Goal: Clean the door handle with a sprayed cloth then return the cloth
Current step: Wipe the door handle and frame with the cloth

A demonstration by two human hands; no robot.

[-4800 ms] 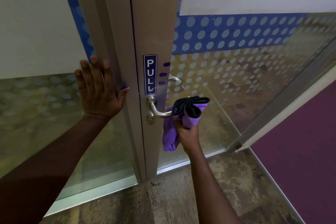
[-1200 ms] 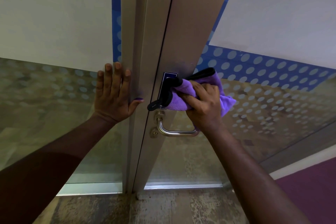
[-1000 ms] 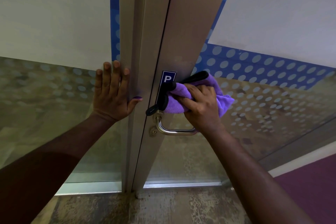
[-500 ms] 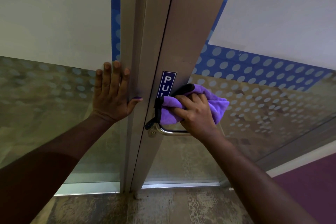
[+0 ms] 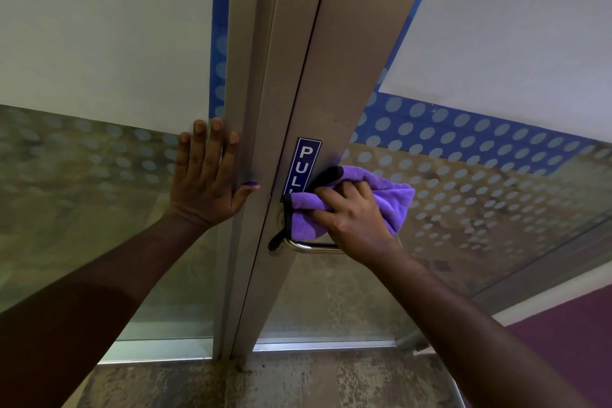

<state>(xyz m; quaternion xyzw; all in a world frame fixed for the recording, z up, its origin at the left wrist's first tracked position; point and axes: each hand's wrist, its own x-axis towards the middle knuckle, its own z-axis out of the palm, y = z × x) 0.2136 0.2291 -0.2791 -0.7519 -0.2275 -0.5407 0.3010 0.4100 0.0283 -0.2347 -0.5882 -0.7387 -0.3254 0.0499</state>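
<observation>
Fingers (image 5: 334, 199) of the right hand (image 5: 356, 223) curl over a bunched purple cloth (image 5: 387, 197), gripping it and pressing it against the door frame (image 5: 347, 76) just above the metal door handle (image 5: 311, 247). The cloth's dark edge hangs down at its left end, over the base of the handle where it meets the frame, and the cloth covers the lower letters of a blue PULL sign (image 5: 304, 164). Only the horizontal bar of the handle shows, just under the cloth and the heel of the hand. The left hand (image 5: 207, 182) lies flat with its fingers spread and straight, holding nothing, the palm on the glass panel (image 5: 82, 192) and the thumb reaching across the neighbouring metal post. Both forearms stretch in from the bottom corners. Behind the door, the glass carries a blue band with pale dots (image 5: 463, 132), and the worn floor (image 5: 298, 381) runs along the bottom.
</observation>
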